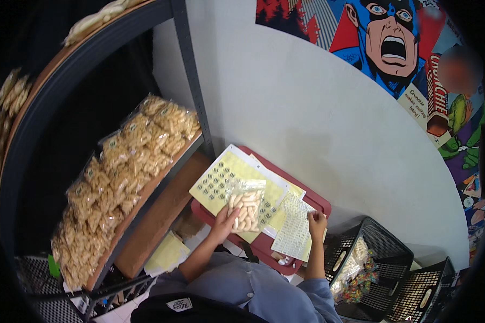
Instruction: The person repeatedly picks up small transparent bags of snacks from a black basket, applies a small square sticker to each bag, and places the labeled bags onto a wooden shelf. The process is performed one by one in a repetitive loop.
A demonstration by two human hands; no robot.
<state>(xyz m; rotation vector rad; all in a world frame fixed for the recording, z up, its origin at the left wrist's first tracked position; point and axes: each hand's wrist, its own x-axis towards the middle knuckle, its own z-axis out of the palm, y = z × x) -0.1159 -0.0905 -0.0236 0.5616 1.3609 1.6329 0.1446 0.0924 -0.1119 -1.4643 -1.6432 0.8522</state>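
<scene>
My left hand (pixel 225 223) grips the lower left side of a clear plastic bag (pixel 245 208) of pale, curved snack pieces. The bag is tilted up over yellow sticker sheets (pixel 215 177) with rows of dark round stickers. On the right, my right hand (pixel 317 224) is above the edge of a sheet of small printed labels (pixel 294 228). Its fingers are drawn together, and whether a label is between them is too small to tell. Under the sheets is a dark red plastic lid (pixel 262 251), with small white items (pixel 283 260) near its front edge.
To the left, a metal-framed shelf (pixel 161 177) carries many bagged snacks (pixel 125 165). Black plastic crates (pixel 388 242) stand at right, one holding pale snack bags and colourful packets (pixel 359 278). A white wall (pixel 258 93) with a comic poster (pixel 388 44) rises behind. Yellow sheets (pixel 167 254) lie low at left.
</scene>
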